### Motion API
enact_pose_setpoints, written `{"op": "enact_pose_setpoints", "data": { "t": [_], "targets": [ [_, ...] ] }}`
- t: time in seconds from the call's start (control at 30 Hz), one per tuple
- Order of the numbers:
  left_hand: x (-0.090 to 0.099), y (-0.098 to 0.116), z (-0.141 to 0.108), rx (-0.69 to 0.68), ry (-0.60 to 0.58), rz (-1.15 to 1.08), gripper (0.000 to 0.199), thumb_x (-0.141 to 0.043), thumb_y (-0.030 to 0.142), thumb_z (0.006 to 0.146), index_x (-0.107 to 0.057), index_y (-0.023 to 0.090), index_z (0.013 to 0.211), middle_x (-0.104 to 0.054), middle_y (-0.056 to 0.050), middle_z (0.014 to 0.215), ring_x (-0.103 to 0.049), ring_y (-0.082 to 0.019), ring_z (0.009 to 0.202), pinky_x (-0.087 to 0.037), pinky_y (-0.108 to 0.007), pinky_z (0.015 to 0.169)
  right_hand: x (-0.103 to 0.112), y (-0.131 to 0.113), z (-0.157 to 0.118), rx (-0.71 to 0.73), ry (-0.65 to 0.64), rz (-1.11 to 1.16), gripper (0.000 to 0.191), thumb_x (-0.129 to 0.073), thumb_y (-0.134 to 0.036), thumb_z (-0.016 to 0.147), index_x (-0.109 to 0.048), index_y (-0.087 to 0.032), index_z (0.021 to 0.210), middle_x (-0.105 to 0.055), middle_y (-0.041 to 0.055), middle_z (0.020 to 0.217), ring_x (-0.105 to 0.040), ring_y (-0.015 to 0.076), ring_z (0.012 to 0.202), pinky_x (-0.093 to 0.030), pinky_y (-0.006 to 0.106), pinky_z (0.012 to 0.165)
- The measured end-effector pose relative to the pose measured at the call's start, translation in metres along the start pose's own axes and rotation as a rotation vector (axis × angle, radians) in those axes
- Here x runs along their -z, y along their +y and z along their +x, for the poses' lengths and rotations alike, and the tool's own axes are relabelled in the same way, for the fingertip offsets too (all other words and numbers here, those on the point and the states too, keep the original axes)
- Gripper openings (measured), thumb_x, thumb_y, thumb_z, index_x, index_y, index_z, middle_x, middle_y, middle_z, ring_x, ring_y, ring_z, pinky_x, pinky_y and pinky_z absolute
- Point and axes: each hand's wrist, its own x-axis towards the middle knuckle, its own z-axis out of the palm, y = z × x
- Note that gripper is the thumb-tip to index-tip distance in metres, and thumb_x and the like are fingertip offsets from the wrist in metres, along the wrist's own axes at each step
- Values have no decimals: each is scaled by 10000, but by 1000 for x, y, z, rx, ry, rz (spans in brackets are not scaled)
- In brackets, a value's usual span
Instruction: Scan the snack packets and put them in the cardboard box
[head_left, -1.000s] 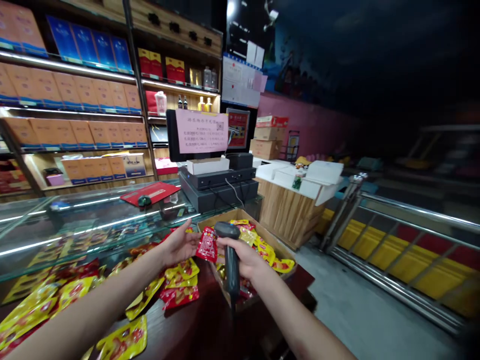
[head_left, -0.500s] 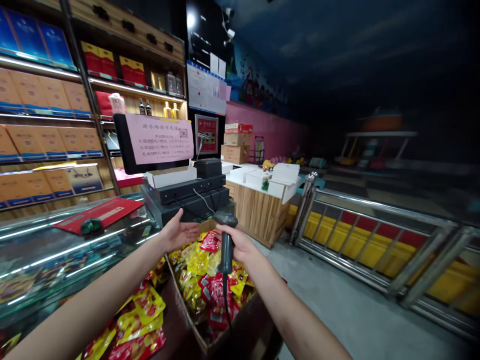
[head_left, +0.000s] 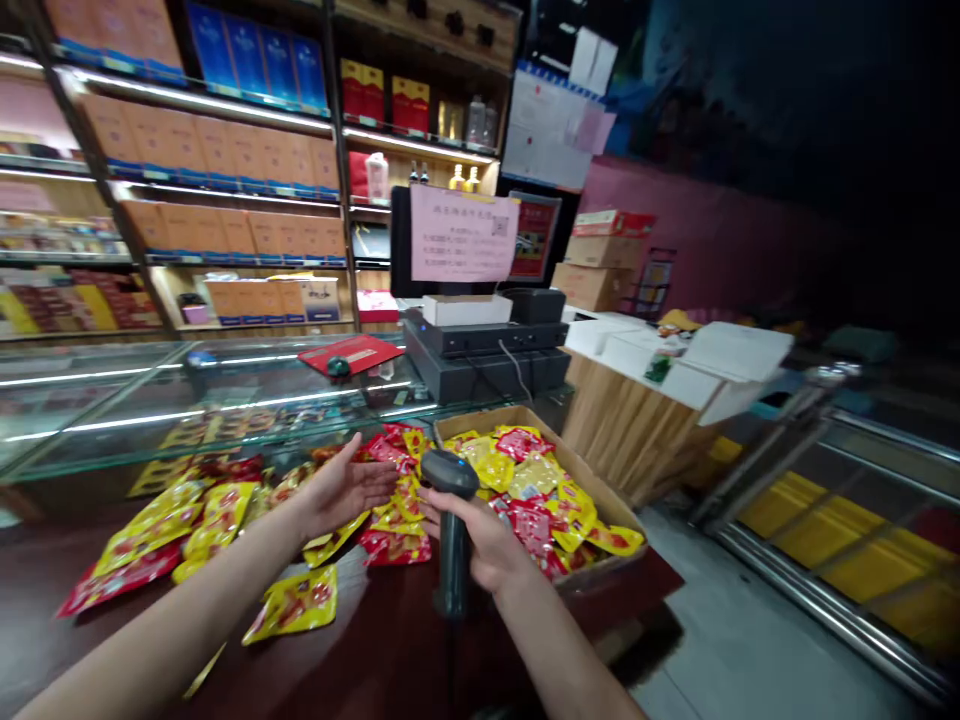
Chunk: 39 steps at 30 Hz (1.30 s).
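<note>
My right hand (head_left: 480,535) is wrapped round the grip of a dark barcode scanner (head_left: 452,545), held upright with its head on top and its cable hanging down. Fingers stretched out, my left hand (head_left: 349,485) hovers empty just left of the scanner, above yellow and red snack packets (head_left: 394,530). More of these packets (head_left: 296,605) lie loose on the dark red table to the left. Right behind the scanner stands an open cardboard box (head_left: 626,500), filled with similar snack packets (head_left: 529,475).
Beyond the table runs a glass display counter (head_left: 247,385) with a red folder (head_left: 360,350) and a mouse (head_left: 338,367). A monitor (head_left: 401,240) bearing a pink sign stands behind the box. Stocked shelves (head_left: 225,180) line the back; a metal railing (head_left: 847,540) is at right.
The view has swung left, so the box now appears farther right and the loose packets come into sight. The scanner stays in my right hand; my left hand remains spread.
</note>
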Motion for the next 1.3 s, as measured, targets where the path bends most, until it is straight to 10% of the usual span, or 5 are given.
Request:
{"op": "enact_pose_setpoints", "data": {
  "t": [0.23, 0.4, 0.77, 1.1, 1.3],
  "targets": [
    [52, -40, -74, -106, 131, 51, 680, -445, 628, 799, -604, 75, 1161, -584, -188, 1230, -469, -264, 1227, -350, -346, 1020, -38, 72, 5, -266, -80, -68, 301, -798, -273, 565, -661, -136, 796, -691, 55, 786, -655, 153, 758, -503, 242, 683],
    [77, -67, -110, -273, 483, 434, 523, -552, 569, 767, -652, 192, 1115, -561, -101, 1291, -408, -274, 1279, -288, -345, 1062, -45, 101, 7, -325, -33, -87, 349, -808, -262, 550, -662, -135, 839, -694, 68, 863, -656, 155, 809, -502, 242, 705],
    [84, -134, -95, -455, 569, 1284, 563, -690, 214, 625, -613, 272, 1180, -514, -104, 1266, -427, -324, 1197, -298, -412, 1021, -29, 122, 7, -329, 37, 118, 303, -783, -210, 598, -655, -129, 861, -706, 92, 885, -672, 197, 839, -535, 296, 728],
    [39, -85, -33, -363, 135, 568, 270, -696, 364, 715, -689, 179, 912, -710, -61, 889, -642, -219, 822, -476, -298, 762, -3, 60, -31, 75, 62, -159, 387, -793, -306, 611, -667, -158, 946, -701, 61, 946, -652, 198, 868, -508, 313, 793],
    [35, -45, 5, -201, 121, 218, 337, -765, 238, 668, -651, 158, 975, -720, -70, 872, -680, -175, 748, -525, -253, 684, 1, 50, -39, 181, 29, -394, 336, -731, -441, 662, -600, -167, 806, -620, 6, 596, -568, 150, 515, -492, 288, 507]
  ]
}}
